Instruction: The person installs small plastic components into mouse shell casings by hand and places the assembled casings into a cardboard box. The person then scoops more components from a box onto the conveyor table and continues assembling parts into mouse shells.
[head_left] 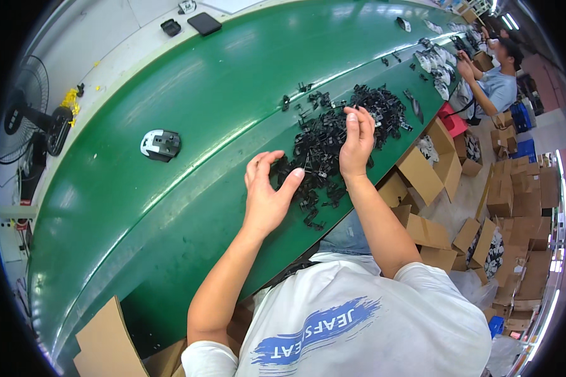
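Beside green belt, brown cartons, hands sorting black clips

The scene is brightly and evenly lit from overhead; strip lamps show at the far right. The green table carries soft pale sheen in streaks along its length, and shadows under the hands are faint. Fisheye distortion bends the table's straight edges into arcs, and a black rim frames the view. The centre is sharp; the far right edge is smeared and small.
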Demonstrator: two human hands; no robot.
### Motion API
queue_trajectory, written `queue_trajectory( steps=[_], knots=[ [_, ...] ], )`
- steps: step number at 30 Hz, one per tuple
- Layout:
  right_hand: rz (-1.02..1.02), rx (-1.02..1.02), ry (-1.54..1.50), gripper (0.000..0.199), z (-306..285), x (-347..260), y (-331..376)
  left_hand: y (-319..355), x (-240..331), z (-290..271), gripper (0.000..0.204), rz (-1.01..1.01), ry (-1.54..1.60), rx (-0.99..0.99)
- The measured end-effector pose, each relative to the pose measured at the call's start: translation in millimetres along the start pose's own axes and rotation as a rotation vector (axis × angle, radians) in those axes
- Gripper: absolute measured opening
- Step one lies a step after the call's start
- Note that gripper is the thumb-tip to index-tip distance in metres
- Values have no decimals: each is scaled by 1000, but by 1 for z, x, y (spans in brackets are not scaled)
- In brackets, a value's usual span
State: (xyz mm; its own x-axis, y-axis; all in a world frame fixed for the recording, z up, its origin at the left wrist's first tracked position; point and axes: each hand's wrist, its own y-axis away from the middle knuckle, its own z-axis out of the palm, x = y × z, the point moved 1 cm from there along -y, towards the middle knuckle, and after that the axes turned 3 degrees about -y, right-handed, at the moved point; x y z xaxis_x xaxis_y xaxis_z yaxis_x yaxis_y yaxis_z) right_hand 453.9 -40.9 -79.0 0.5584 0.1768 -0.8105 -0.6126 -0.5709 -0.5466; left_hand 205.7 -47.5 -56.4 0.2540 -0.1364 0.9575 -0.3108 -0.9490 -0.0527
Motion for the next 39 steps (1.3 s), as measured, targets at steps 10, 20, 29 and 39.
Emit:
queue_trajectory(
  steps=[10, 20, 29, 39],
  knots=[
    [-199, -277, 87, 23, 2, -11, -60, 22, 7, -43, 58, 31, -425, 70],
    [-322, -1050, 425, 44, 91, 10, -118, -64, -5, -23, 65, 89, -658, 59],
    [-332, -1241, 239, 20, 111, 49, -148, -153, -18, 27, 22, 264, -734, 52],
    [-438, -1324, -13, 23, 64, 9, -159, -138, 6, 32, 14, 173, -572, 130]
  ],
)
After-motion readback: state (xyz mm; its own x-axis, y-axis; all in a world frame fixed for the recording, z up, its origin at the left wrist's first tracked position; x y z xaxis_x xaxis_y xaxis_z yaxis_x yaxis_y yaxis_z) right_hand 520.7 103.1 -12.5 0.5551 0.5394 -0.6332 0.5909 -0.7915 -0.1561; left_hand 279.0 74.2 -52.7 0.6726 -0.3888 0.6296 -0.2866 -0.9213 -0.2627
